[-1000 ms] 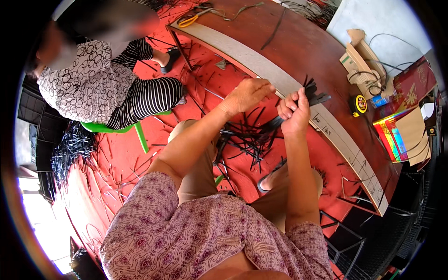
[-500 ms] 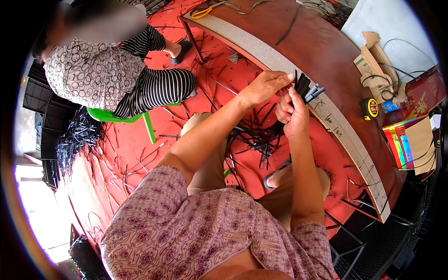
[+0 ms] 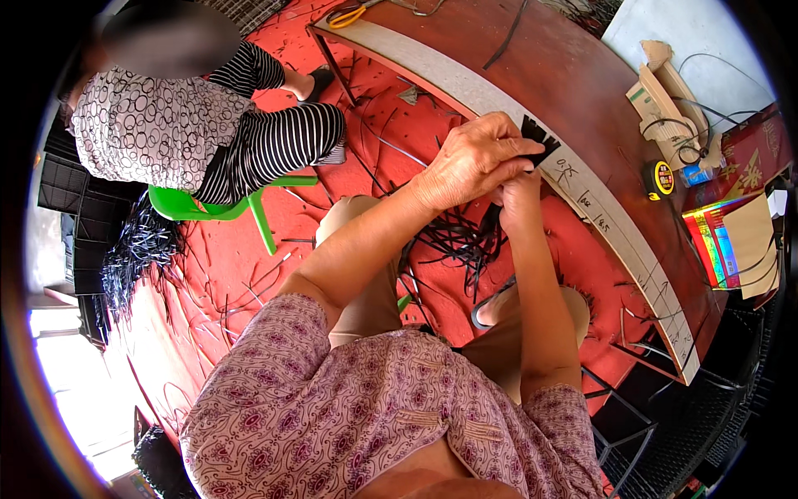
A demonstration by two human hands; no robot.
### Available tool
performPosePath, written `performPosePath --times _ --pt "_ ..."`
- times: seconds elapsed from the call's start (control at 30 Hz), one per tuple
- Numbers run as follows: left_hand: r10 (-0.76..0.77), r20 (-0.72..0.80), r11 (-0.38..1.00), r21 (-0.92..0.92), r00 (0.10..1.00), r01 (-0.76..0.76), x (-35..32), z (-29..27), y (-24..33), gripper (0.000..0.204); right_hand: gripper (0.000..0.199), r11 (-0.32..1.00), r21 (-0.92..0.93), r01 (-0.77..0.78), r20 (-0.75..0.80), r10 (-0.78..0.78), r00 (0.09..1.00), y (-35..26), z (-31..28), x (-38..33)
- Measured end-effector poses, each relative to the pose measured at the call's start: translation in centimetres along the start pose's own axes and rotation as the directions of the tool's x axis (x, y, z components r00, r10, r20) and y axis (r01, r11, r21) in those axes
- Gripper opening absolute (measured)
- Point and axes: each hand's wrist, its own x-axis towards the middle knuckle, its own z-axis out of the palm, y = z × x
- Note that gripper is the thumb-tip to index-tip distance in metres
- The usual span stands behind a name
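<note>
A bundle of flat black strips (image 3: 539, 135) sticks up between my hands, close above the table's near edge. My right hand (image 3: 519, 200) is closed round the bundle from below. Bent over its top, my left hand (image 3: 482, 158) has thumb and fingers drawn together on the strips; its fingertips partly cover them. The long loose ends of black strips (image 3: 460, 245) hang beneath my hands, above the red floor covering. How many strips each hand grips is hidden.
The red-brown table (image 3: 573, 91) curves away to the right, with a pale marked board (image 3: 611, 224) along its edge. On it lie a tape measure (image 3: 658, 180), cardboard pieces (image 3: 665, 108) and orange-handled scissors (image 3: 347, 16). Another person (image 3: 158, 125) sits at left on a green stool (image 3: 218, 208).
My left hand has swung over the top of the bundle and now covers much of it. The bundle's grey-blue ends no longer show. The view has shifted slightly.
</note>
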Motion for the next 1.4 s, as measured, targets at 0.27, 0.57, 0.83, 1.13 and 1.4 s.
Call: performPosePath --times 0.27,0.57,0.83,1.13,1.4 --pt "-0.005 0.08 1.0 -0.004 0.997 0.005 -1.0 0.1 -0.2 0.014 0.008 0.997 -0.046 0.06 0.013 -0.06 0.998 0.7 0.5 -0.9" --pt "-0.223 0.07 0.956 -0.178 0.972 0.232 -0.4 -0.9 0.5 0.021 0.014 0.986 -0.117 -0.115 0.081 0.125 0.989 0.7 0.3 -1.2" --pt "-0.11 0.095 0.994 -0.005 0.989 0.111 0.3 -0.5 -0.6 0.029 0.01 0.981 -0.173 -0.092 0.109 0.112 0.988 -0.1 0.9 -0.5" --pt "-0.126 0.16 0.983 -0.113 0.979 0.145 1.4 -1.0 -2.5 0.017 0.012 0.969 -0.183 -0.167 0.073 0.183 0.981 -0.1 1.2 0.7" --pt "-0.155 0.19 0.979 -0.101 0.969 0.176 1.8 -0.9 -3.6 0.015 0.011 0.959 -0.159 -0.236 0.103 0.254 0.962 -0.3 1.3 1.1"
